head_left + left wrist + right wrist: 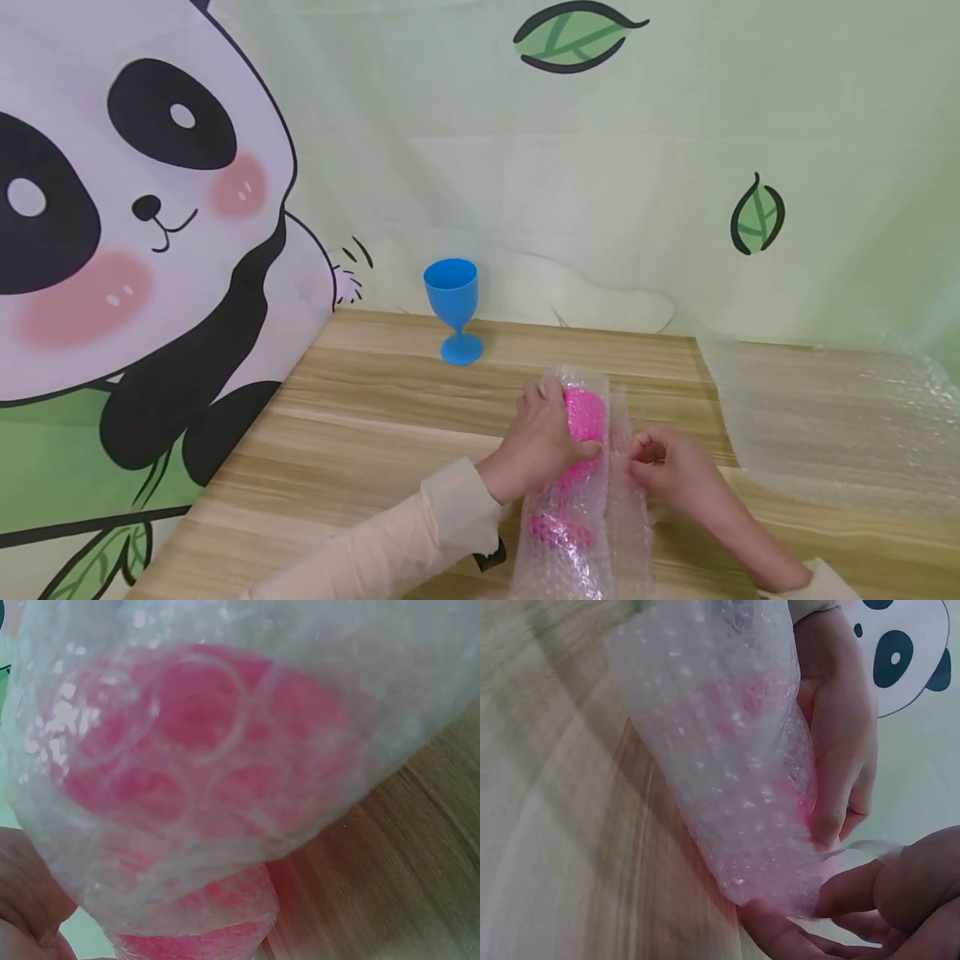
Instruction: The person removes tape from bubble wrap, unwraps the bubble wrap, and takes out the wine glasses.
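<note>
A pink goblet [583,414] lies inside a sheet of bubble wrap [564,571], its cup toward the back and its foot toward the front. My left hand [542,429] grips the wrapped cup, the thumb lying across the top of it. On the right, the fingertips of my right hand [675,467] pinch the wrap's right edge. That edge stands out from the roll as a loose flap [624,467]. Close up in the left wrist view, the pink foot [202,735] shows blurred through the bubbles. In the right wrist view, thumb and fingers meet at the wrap's end.
A blue goblet [452,292] stands upright near the back edge of the wooden table [360,433]. Another clear bubble wrap sheet [832,417] is spread at the right. Partly hidden under the left sleeve is a small black object [491,556]. A panda-print cloth [600,183] hangs behind.
</note>
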The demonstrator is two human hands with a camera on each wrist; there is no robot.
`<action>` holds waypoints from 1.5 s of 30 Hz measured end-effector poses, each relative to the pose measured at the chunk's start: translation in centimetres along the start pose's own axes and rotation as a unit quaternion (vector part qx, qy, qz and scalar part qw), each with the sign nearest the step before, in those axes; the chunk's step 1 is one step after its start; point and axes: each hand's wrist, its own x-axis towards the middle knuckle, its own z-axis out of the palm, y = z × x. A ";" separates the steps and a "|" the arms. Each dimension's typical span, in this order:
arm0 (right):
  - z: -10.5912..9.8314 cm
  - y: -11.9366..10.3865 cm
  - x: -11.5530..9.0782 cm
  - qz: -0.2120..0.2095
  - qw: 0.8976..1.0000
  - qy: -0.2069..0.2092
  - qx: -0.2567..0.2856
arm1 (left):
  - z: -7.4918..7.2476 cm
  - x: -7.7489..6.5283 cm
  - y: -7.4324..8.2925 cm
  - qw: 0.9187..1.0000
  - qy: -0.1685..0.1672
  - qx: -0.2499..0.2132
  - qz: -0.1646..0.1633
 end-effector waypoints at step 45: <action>-0.2 -0.6 0.6 -0.047 0.991 -0.124 0.031 | -0.2 -1.3 -1.5 0.984 0.061 0.139 0.096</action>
